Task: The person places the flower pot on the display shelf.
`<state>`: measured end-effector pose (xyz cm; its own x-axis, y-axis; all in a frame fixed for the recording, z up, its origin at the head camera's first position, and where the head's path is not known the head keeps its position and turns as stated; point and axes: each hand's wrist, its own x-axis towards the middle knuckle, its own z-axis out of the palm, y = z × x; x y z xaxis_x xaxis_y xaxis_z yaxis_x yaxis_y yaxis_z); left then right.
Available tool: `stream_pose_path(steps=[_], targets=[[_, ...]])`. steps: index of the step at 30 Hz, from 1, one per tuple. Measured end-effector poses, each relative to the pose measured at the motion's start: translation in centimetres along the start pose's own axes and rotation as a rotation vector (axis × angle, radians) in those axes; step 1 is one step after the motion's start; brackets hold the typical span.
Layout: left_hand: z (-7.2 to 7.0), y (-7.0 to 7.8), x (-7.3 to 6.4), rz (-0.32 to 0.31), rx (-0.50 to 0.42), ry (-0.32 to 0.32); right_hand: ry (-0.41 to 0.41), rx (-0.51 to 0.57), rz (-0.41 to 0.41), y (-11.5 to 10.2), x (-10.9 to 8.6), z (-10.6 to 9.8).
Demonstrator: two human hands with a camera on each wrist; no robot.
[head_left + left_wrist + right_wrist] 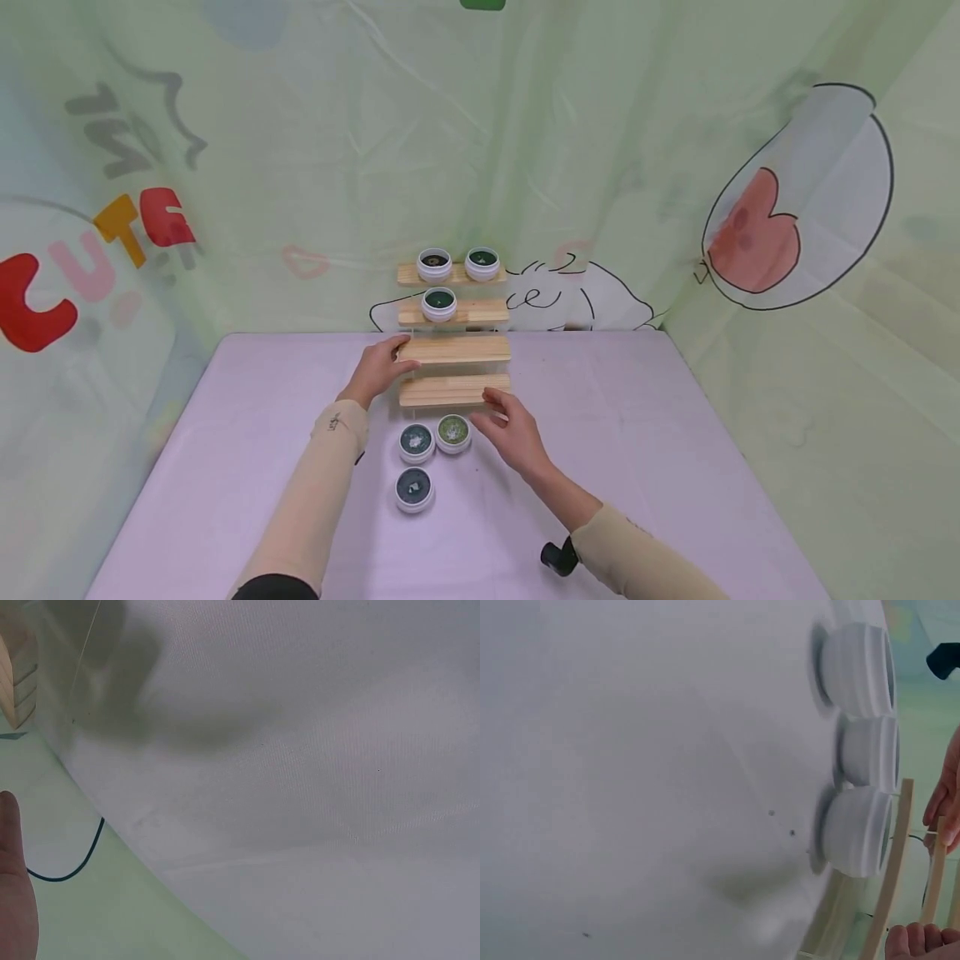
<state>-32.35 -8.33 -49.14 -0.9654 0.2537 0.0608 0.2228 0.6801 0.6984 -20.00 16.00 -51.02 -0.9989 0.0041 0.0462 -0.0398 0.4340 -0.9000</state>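
Observation:
A four-step wooden shelf (454, 350) stands at the back middle of the lilac table (645, 433). Two white jars (434, 263) (482, 263) sit on its top step and one white jar (438, 303) on the second. My left hand (403, 353) grips the left end of the third step, fingers above and thumb below. My right hand (491, 412) hovers with relaxed fingers by the right end of the lowest step, holding nothing. Three more jars (453, 433) (416, 442) (414, 489) lie on the table just left of it; the right wrist view shows them (859, 829) beside the shelf's slats (892, 877).
Pale green printed cloth (315, 167) walls the table in at the back and both sides. A thin black cable (75, 862) runs along the cloth past the table's left edge. A black camera (558, 557) sits on my right wrist.

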Motion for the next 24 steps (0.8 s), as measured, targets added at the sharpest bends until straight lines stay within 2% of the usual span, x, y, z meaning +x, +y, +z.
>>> stream_pose_path(steps=[6,14,20,24], targets=[[0.1,-0.1,0.2,-0.019,0.006,-0.014,-0.042,-0.020,0.034,1.9,-0.8,0.7],[0.0,0.4,0.0,-0.019,0.004,-0.013,-0.125,0.002,0.015,3.9,-1.0,1.9],[-0.1,0.6,-0.2,-0.038,0.002,-0.018,-0.163,-0.011,-0.039,4.9,-0.7,2.7],[-0.1,0.6,-0.3,-0.029,0.007,-0.018,-0.157,0.021,-0.092,5.1,-0.7,3.3]])
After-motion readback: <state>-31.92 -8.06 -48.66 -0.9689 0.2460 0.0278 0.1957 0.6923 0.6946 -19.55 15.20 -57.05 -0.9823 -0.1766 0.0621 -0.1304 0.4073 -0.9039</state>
